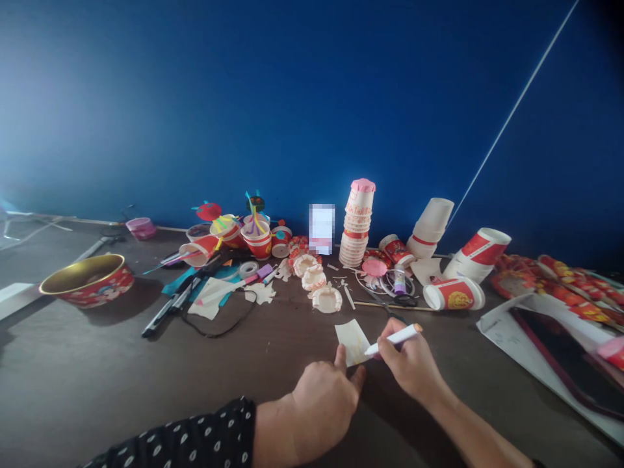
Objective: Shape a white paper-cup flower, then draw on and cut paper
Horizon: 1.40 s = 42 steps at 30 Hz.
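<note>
Dark tabletop (121,390) stretching left of both hands, paper cups (357,224) farther ahead. Small paper square (351,342) under open fingers of left hand (322,406), just touching tip of white marker (394,339) gripped in right hand (407,364).

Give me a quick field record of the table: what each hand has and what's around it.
left hand: fingertips at the lower edge of a small pale paper sheet
right hand: holds a white marker with an orange end, its tip at the sheet
nearby: scissors, beyond the right hand
rest: stacked paper cups, red bowl with gold interior, brown table, blue wall
</note>
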{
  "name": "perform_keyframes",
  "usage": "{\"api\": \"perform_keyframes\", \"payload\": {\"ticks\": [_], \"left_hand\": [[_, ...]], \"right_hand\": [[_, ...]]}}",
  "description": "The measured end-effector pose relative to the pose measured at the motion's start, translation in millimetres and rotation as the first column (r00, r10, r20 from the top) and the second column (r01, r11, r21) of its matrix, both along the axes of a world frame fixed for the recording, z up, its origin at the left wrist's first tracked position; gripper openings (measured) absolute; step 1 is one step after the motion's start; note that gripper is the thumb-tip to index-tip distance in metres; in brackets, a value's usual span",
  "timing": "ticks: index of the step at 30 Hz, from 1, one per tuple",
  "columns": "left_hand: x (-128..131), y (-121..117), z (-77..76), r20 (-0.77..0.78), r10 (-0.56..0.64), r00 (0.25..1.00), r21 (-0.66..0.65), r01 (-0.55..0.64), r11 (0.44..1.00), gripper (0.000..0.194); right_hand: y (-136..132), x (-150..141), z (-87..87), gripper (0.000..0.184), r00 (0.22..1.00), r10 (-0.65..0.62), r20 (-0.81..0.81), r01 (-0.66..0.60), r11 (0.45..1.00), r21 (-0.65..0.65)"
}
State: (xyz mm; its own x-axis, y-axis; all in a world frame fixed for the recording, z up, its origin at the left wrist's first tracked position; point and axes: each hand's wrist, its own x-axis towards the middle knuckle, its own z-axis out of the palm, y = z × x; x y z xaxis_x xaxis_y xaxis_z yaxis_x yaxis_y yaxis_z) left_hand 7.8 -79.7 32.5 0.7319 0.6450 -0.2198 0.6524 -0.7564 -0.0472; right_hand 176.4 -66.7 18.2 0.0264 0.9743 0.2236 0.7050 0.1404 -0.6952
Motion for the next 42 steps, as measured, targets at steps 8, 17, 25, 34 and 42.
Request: {"api": "perform_keyframes", "payload": {"ticks": [8, 17, 25, 34, 42], "left_hand": [[-0.6, -0.9, -0.5, -0.017, 0.000, 1.000, 0.003, 0.000, 1.000, 0.051], [-0.7, -0.3, -3.9, 0.012, -0.004, 1.000, 0.020, 0.004, 1.000, 0.048], [-0.3, -0.1, 2.3, -0.009, -0.003, 1.000, -0.027, 0.003, 1.000, 0.050], [-1.1, -0.7, -1.2, 0.007, -0.021, 1.000, -0.011, 0.021, 1.000, 0.051], [-1.4, 0.5, -2.9, 0.001, -0.020, 1.000, -0.004, 0.020, 1.000, 0.048]], "right_hand": [[0.4, 0.8, -0.7, 0.017, 0.998, 0.056, -0.005, -0.056, 0.998, 0.006], [0.1, -1.1, -2.1, 0.015, 0.995, 0.047, 0.087, -0.043, 0.998, -0.044], [-1.2, -2.7, -0.6, 0.014, 0.993, 0.092, 0.075, -0.091, 0.996, -0.026], [-1.7, -2.9, 0.0, 0.015, 0.998, 0.046, 0.051, -0.044, 0.998, -0.042], [-1.1, -2.0, -1.7, 0.018, 0.998, 0.051, 0.026, -0.050, 0.999, -0.019]]}}
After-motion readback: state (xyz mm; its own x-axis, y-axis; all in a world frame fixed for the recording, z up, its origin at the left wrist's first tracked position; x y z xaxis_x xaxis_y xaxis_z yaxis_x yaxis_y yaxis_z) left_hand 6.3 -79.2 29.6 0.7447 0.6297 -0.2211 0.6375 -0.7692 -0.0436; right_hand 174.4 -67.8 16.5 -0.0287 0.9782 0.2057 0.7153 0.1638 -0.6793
